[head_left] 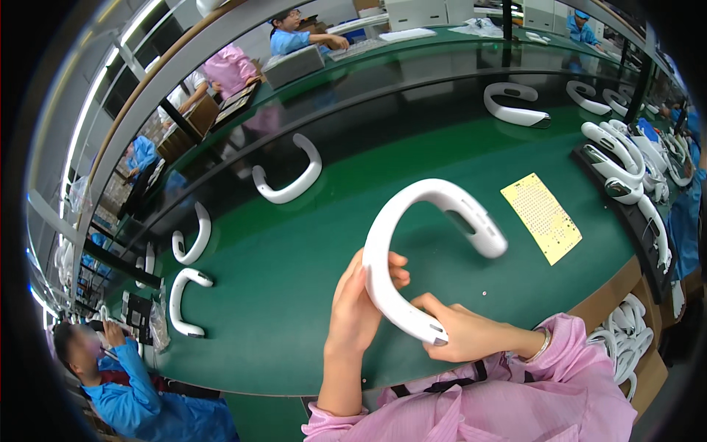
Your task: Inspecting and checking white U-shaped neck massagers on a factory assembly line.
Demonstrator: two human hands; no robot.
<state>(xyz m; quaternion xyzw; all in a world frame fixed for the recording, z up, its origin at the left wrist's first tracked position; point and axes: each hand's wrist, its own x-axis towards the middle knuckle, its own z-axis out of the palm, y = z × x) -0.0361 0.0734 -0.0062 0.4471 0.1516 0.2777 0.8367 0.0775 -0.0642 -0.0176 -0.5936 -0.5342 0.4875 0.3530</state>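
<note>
A white, U-shaped neck fan (383, 254) is held up over the green table in front of me, its free end reaching out to the right. My left hand (359, 302) wraps the outer side of its curve, with fingertips showing on the inner side. Near the end closest to me, my right hand (460, 328) closes around the fan by a small dark slot. To the right of the held fan lies a yellow sheet (541, 217) with rows of small marks.
More neck fans rest along the left and far side, including one (298, 177) ahead. At right, several lie piled on a black tray (641, 243); a cardboard box (604, 298) below holds white parts. A co-worker in blue (147, 398) sits at left. Metal posts and rails frame the bench.
</note>
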